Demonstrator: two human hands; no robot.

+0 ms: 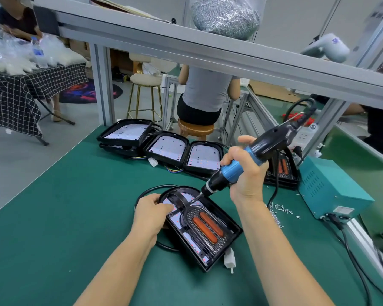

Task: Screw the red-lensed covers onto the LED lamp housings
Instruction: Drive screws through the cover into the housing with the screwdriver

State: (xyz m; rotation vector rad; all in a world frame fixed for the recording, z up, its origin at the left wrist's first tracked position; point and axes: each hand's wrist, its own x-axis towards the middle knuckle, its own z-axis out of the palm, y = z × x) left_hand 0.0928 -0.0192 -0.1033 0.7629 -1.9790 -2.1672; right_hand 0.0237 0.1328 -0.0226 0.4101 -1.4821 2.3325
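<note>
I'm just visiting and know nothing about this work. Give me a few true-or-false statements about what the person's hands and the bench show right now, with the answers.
1. The right hand grips a blue electric screwdriver. True.
2. The screwdriver tip points at the rounded end of the near lamp housing. True.
3. The left hand is lifted clear of the housing. False: it rests on the housing's rounded end.
4. The red-lensed cover lies on the mat beside the housing. False: it sits inside the housing.
5. Loose screws lie on the green mat near the teal box. True.
</note>
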